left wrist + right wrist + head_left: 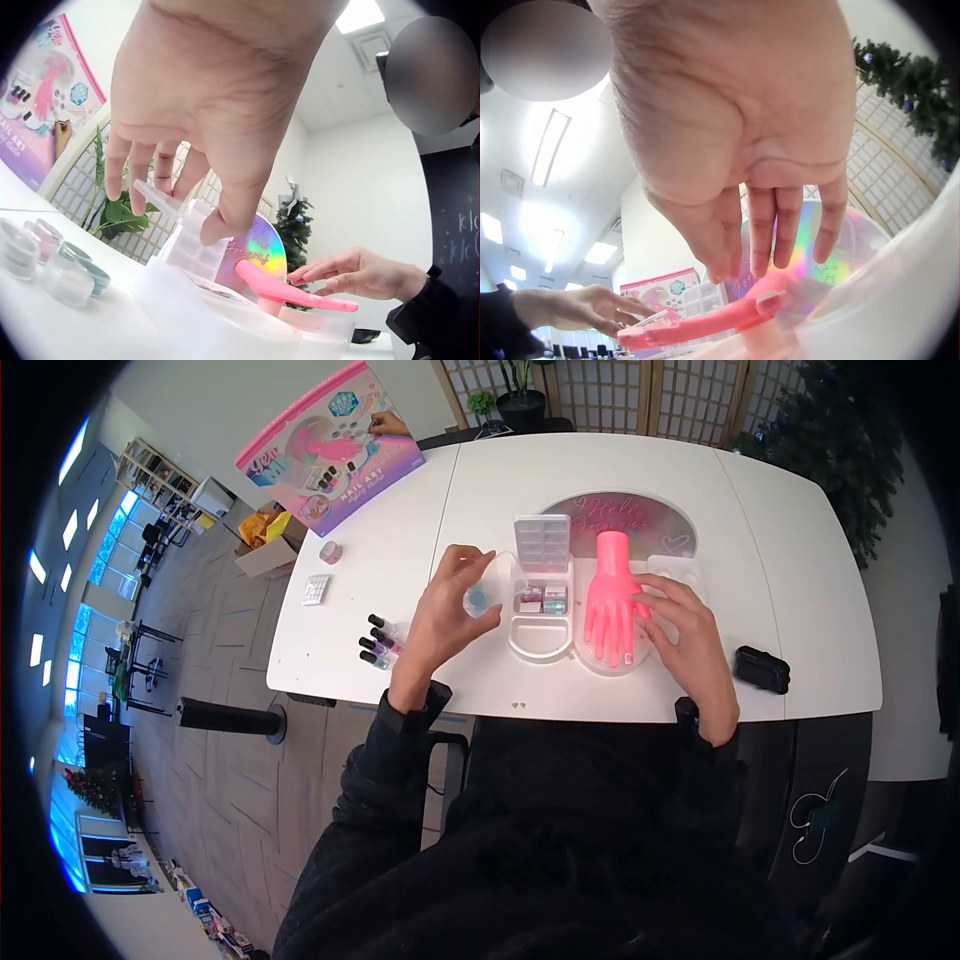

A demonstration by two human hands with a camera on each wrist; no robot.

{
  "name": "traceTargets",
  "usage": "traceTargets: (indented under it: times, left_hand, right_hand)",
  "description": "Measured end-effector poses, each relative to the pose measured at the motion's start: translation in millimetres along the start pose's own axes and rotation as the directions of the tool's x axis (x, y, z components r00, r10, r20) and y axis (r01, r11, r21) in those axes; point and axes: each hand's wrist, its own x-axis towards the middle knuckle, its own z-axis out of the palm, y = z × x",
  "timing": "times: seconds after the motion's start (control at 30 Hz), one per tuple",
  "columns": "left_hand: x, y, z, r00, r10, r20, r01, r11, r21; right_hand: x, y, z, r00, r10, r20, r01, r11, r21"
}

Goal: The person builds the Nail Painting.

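My left hand (447, 605) pinches a thin translucent plastic piece (159, 199) between fingers and thumb, above the white base's left side. Below it, the white storage box (540, 641) has its compartment lid (543, 544) raised, with small items inside. Several small round pots (69, 283) stand on the table near this hand. A pink model hand (610, 595) lies palm down on the white base, fingers toward me, one nail patterned. Over its right side, my right hand (687, 632) has its fingers extended, fingertips right at the pink thumb side.
Several nail polish bottles (381, 643) lie left, beyond them a white square pack (315, 590) and a small jar (331, 552). The nail art box (335, 450) stands at the back left. Behind the base rises an iridescent panel (650, 520); a black case (762, 670) sits right.
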Motion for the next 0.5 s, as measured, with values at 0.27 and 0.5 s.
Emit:
traceTargets:
  times: [0.27, 0.5]
  left_hand:
    - [-9.5, 1.0, 4.2, 0.998, 0.0, -0.069, -0.001, 1.0, -0.014]
    - [-18.0, 7.7, -7.6, 0.993, -0.02, -0.119, 0.021, 1.0, 0.008]
  right_hand:
    - [-2.0, 6.0, 4.0, 0.999, 0.021, 0.032, -0.021, 1.0, 0.012]
    - [1.9, -2.9, 6.5, 1.0, -0.007, 0.025, 0.009, 0.998, -0.056]
